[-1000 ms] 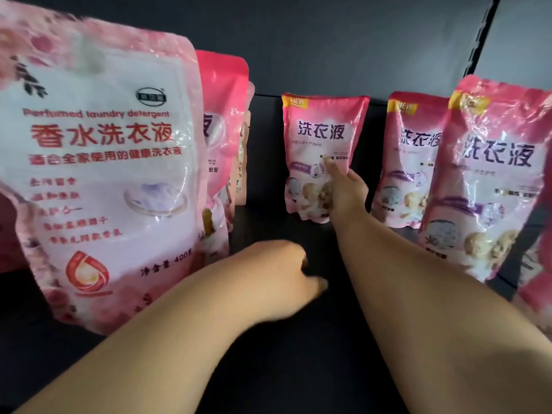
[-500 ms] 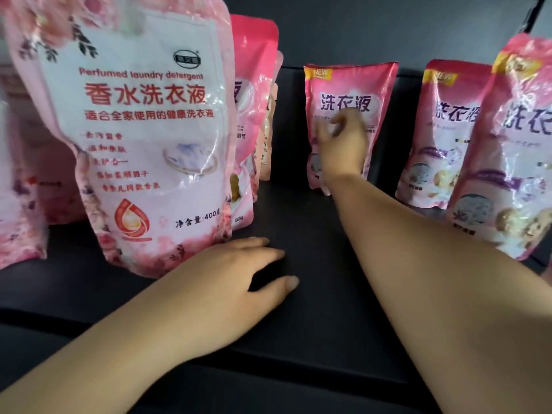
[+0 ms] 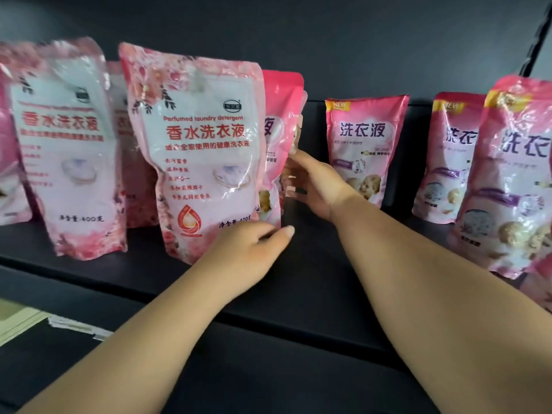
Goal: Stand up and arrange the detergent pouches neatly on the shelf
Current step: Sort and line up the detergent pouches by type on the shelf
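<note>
A row of pink detergent pouches stands on a black shelf (image 3: 313,279). The big perfumed-detergent pouch (image 3: 203,150) stands upright at the front, and my left hand (image 3: 254,252) touches its lower right corner with the thumb stretched out. Just behind it is a darker pink pouch (image 3: 282,115). My right hand (image 3: 313,186) reaches to that pouch's right edge, its fingers curled round it; the fingertips are blurred. A smaller pouch (image 3: 364,138) stands alone at the back, right of my right hand.
Another perfumed pouch (image 3: 65,144) stands at the left with more behind it. Two pouches (image 3: 451,150) (image 3: 513,174) stand at the right, the nearer one close to the shelf edge. A lower shelf (image 3: 239,369) lies beneath. A dark upright rail (image 3: 534,37) runs at top right.
My right hand left the lone back pouch and moved left to the darker pink pouch. My left hand lifted from the shelf surface to the front pouch's corner. The view swung left.
</note>
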{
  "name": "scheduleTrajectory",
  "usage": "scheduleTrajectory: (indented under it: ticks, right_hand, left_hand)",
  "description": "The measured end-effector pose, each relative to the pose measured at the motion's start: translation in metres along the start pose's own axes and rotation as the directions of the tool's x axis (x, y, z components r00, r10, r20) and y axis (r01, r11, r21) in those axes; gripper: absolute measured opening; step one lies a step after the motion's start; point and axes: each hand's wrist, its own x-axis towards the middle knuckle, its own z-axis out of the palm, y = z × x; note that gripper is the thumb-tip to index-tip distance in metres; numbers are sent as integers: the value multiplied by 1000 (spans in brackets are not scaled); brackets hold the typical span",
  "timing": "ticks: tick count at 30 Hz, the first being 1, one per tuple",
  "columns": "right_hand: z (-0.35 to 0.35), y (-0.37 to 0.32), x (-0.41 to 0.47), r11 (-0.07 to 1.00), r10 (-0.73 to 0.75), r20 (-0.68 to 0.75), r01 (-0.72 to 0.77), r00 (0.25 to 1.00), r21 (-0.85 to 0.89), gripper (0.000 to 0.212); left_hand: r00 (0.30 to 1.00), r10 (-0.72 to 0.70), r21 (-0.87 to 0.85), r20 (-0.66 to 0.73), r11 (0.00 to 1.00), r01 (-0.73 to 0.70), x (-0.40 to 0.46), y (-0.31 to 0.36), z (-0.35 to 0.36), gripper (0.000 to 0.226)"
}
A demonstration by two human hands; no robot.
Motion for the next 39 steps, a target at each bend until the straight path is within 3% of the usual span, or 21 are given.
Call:
scheduleTrajectory:
  ticks: [3, 6, 8, 12, 18, 21, 23, 26, 30, 35, 36, 39]
  right_hand:
    - [5, -8, -11, 993, -52, -16, 53, 999, 109, 33]
    - [22, -6, -19, 992, -104, 3, 103, 995, 74, 11]
    - [36, 1, -21, 994, -105, -40, 106, 994, 39, 6]
    - [45, 8, -21, 997, -65, -169, 71, 984, 33, 15]
    - [5, -2, -41, 956, -44, -277, 121, 960, 267, 8]
    - [-21, -4, -54, 948, -19, -413, 147, 911, 283, 31]
    - [-32, -6, -63, 947, -20, -462, 164, 887, 275, 23]
    - [-42, -9, -74, 949, -13, -534, 179, 845, 260, 12]
    - [-50, -12, -79, 963, -9, -622, 175, 783, 205, 17]
    - [-53, -15, -74, 971, -26, -666, 176, 745, 160, 17]
    - [-53, -15, -71, 972, -23, -675, 174, 737, 157, 19]
    - [-56, -15, -64, 973, -26, -700, 177, 714, 145, 20]
  left_hand:
    - [986, -142, -404, -92, 910, 93, 0, -1, -6, 30]
    - [954, -282, -627, -96, 762, 162, 1, 1, -15, 30]
    - [949, -293, -629, -115, 761, 159, 1, -1, -17, 27]
    - [942, -294, -623, -161, 771, 134, -3, -8, -23, 22]
    - [910, -352, -613, -219, 775, 152, -1, -21, -32, 18]
    - [935, -312, -601, -168, 784, 153, 2, -23, -31, 14]
    - [965, -249, -558, -83, 814, 162, 4, -19, -28, 15]
    - [983, -159, -409, 89, 894, 182, 13, -3, -21, 29]
    - [966, -109, -141, 235, 979, 144, 35, 28, -2, 63]
    - [933, -90, -205, 347, 964, 169, 75, 37, 37, 105]
    - [930, -68, -257, 362, 952, 169, 83, 35, 46, 102]
    - [923, 45, -441, 382, 886, 139, 99, 31, 62, 58]
